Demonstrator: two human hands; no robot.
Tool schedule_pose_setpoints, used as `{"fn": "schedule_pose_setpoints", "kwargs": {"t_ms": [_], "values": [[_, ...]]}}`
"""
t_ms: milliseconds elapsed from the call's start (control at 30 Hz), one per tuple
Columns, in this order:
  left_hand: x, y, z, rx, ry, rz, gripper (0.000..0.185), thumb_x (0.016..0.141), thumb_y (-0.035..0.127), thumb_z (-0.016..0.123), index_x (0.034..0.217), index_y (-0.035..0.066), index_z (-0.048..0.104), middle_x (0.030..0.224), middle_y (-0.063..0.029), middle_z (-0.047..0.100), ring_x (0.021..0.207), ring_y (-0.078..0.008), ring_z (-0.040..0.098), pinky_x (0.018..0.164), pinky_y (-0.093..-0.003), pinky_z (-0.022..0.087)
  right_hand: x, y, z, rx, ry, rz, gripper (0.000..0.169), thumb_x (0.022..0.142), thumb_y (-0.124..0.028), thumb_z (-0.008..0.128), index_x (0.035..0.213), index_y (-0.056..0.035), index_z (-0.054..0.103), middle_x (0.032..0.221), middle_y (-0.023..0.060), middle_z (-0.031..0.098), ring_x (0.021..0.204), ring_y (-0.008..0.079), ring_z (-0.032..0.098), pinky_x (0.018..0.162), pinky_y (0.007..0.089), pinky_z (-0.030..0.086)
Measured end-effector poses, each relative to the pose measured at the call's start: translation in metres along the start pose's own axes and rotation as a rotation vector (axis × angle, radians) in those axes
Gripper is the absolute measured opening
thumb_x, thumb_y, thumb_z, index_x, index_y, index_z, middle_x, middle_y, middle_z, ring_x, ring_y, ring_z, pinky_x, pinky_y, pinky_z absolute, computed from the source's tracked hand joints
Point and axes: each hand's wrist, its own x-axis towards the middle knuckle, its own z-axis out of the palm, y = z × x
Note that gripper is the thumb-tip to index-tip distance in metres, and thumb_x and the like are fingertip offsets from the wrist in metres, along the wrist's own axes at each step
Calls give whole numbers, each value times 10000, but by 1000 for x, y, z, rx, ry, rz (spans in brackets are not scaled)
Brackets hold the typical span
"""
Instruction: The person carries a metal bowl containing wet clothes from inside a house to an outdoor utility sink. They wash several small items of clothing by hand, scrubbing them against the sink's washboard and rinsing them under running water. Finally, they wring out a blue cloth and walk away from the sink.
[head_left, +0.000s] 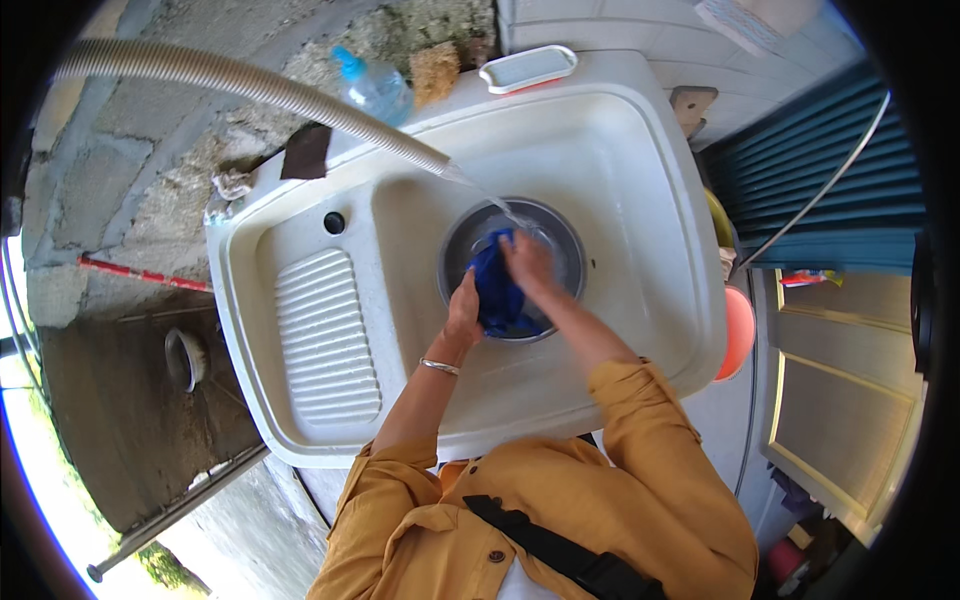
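Observation:
A bunched blue cloth (496, 296) is between my two hands over a grey round basin (571, 259). My left hand (465, 309) grips the cloth's left side. My right hand (528, 261), slightly blurred, holds its upper right part. Part of the cloth hangs down into the basin. Water (491, 196) runs from the end of a ribbed hose (300, 101) into the basin, just above my right hand. The basin stands in the deep bowl of a white laundry sink (630, 180). My fingertips are partly hidden by the cloth.
On the left, the sink has a ribbed washboard (326, 337) with a dark drain hole (334, 223) above it. Along the back edge are a clear pump bottle (379, 90), a brown sponge (435, 71) and a white soap dish (529, 69). An orange-red container (735, 334) is at the right.

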Motion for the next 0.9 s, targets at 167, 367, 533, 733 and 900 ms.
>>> {"fn": "schedule_pose_setpoints", "kwargs": {"t_ms": [167,367,533,733,900], "values": [[48,-26,-65,17,-61,55,655,924,514,375,1335,5,341,1335,-143,417,1221,-277,413,1021,-464,316,-15,0,-20,-146,137,58,516,812,-200,608,1284,-148,407,1209,188,402,1079,413,443,792,459,475],[19,-9,-28,17,-45,-160,903,850,653,380,1445,84,10,1510,-134,-53,1374,-379,20,1011,-674,38,-12,53,39,209,-453,38,617,725,-339,709,1263,-187,448,1279,173,379,1129,398,421,851,488,447],[6,-3,-16,9,-48,-144,843,854,650,375,1443,115,99,1497,-155,58,1366,-371,96,1003,-681,80,-28,8,14,-84,36,155,400,713,-304,705,1036,-90,609,1092,179,537,1060,352,496,868,439,434],[28,-6,-43,-380,-405,-106,574,885,576,420,1100,56,534,1015,-106,593,943,-250,583,859,-374,471,-73,-57,10,451,39,-455,268,726,-253,695,921,-74,656,912,177,568,858,331,574,734,415,475],[19,-17,-33,-475,-315,-148,395,911,425,445,1085,88,553,1020,-67,590,949,-213,570,893,-366,442,-77,-72,-4,261,291,-371,221,750,-194,645,908,-40,630,959,186,593,960,353,542,893,429,403]]}}
